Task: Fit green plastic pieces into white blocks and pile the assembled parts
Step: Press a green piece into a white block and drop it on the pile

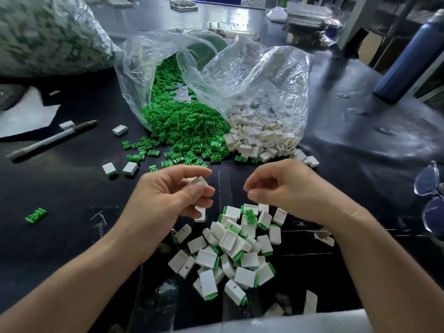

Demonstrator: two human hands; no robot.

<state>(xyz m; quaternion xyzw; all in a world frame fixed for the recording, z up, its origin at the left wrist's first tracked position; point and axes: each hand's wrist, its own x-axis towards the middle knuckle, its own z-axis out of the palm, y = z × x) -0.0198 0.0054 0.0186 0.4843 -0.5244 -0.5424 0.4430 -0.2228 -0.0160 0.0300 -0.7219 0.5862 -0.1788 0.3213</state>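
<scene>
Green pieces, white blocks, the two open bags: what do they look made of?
Green pieces: probably moulded plastic, matt, uniform colour, crisp ribs. White blocks: probably moulded plastic too, smooth, slightly satin, thin hollow walls. Bags: thin clear plastic film, glossy, crinkled, contents visible through it.

Glossy black worktable (360,145); blue bottle (406,58) right.

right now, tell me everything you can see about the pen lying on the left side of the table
The pen is slim, with a white barrel that looks like plastic and a darker, brownish section at its far end. It lies flat on the dark table, set diagonally with the near end to the left and the far end angled away to the right. A loose white block sits close beside it; whether they touch is unclear.
</scene>
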